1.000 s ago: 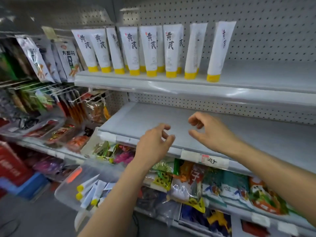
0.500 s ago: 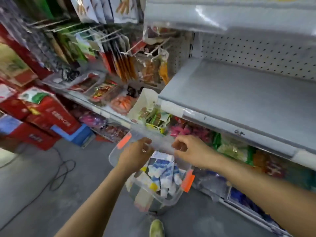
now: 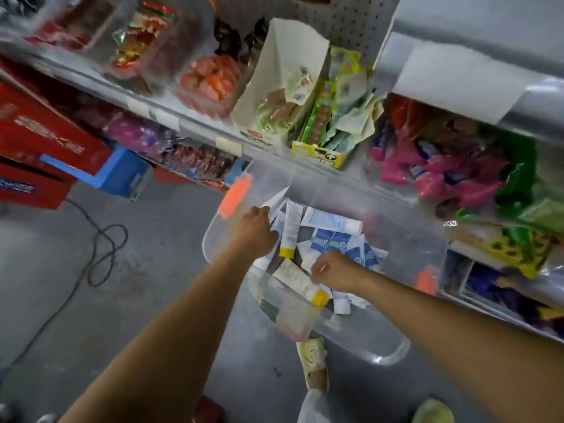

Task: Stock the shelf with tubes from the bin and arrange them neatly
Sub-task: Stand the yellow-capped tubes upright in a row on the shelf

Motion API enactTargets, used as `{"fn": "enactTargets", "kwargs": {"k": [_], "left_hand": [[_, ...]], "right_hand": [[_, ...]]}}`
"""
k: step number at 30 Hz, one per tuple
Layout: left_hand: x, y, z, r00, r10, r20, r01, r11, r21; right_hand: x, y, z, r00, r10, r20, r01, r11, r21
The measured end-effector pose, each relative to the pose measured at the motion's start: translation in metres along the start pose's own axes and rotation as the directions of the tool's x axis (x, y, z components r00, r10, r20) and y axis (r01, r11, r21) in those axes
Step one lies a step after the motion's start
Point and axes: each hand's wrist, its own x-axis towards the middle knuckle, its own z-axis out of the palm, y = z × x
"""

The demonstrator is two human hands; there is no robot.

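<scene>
Both arms reach forward and down, left hand [image 3: 256, 232] and right hand [image 3: 335, 270] backs up, fingers curled under

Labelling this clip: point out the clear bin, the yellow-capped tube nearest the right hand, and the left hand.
clear bin [image 3: 392, 351]: head view, near rim corner.
yellow-capped tube [image 3: 294, 277]: head view, its white body.
left hand [image 3: 256, 233]: head view, back of hand.

I count one clear bin [image 3: 406, 239] with two orange latches [image 3: 235, 195], at its 10 and 4 o'clock. In it I make out two yellow-capped tubes [image 3: 290, 227], a jumble of blue-printed tubes [image 3: 332, 221] too tangled to number, and two hands: left hand [image 3: 254, 232], right hand [image 3: 334, 270]. One black cable [image 3: 103, 248] lies at 9 o'clock, two yellow shoes [image 3: 311, 355] at 6.
</scene>
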Motion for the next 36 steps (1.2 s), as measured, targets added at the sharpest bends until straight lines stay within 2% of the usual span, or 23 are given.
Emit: {"fn": "enactTargets", "kwargs": {"k": [2,5,8,11,13,15,18,21,24,27,30,32,36], "left_hand": [[0.016,-0.008,0.016,0.999,0.038,0.004,-0.038,0.995,0.09],[0.034,-0.007,0.033,0.999,0.018,-0.042,-0.004,0.951,0.309],[0.049,-0.002,0.037,0.996,-0.052,-0.069,0.077,0.902,0.424],[0.062,-0.006,0.041,0.997,-0.064,-0.041,0.075,0.883,0.463],[0.063,-0.008,0.044,0.995,-0.1,-0.025,0.103,0.933,0.345],[0.059,-0.007,0.041,0.985,-0.172,0.004,0.17,0.976,0.139],[0.046,-0.006,0.028,0.961,-0.267,0.072,0.275,0.948,-0.16],[0.02,-0.002,0.014,0.923,-0.346,0.169,0.384,0.791,-0.476],[-0.017,0.012,0.006,0.93,-0.322,0.174,0.354,0.671,-0.651],[-0.059,0.034,0.001,0.941,-0.32,0.114,0.285,0.56,-0.778],[-0.105,0.064,-0.001,0.942,-0.32,0.102,0.217,0.347,-0.912],[-0.14,0.09,-0.003,0.957,-0.259,0.129,0.197,0.256,-0.946],[-0.213,0.164,-0.008,0.983,-0.087,0.162,0.173,0.139,-0.975]], "right_hand": [[0.014,0.003,0.017,0.997,0.018,0.069,-0.016,1.0,-0.024],[0.029,0.012,0.041,0.993,0.099,0.069,-0.091,0.99,-0.108],[0.037,0.018,0.059,0.99,0.143,-0.017,-0.143,0.968,-0.204],[0.042,0.016,0.068,0.989,0.129,-0.065,-0.143,0.943,-0.3],[0.044,0.015,0.07,0.992,0.127,-0.02,-0.127,0.94,-0.316],[0.043,0.015,0.066,0.986,0.161,0.039,-0.147,0.957,-0.249],[0.034,0.017,0.049,0.961,0.212,0.177,-0.23,0.969,0.088],[0.01,0.016,0.031,0.937,0.276,0.214,-0.324,0.915,0.24],[-0.021,0.018,0.018,0.95,0.224,0.218,-0.29,0.893,0.344],[-0.056,0.023,0.002,0.98,0.141,0.141,-0.193,0.845,0.498],[-0.096,0.033,-0.019,0.998,0.057,0.028,-0.062,0.795,0.604],[-0.13,0.044,-0.036,0.998,0.008,-0.063,0.034,0.764,0.644],[-0.208,0.077,-0.071,0.972,-0.061,-0.226,0.199,0.722,0.663]]}}
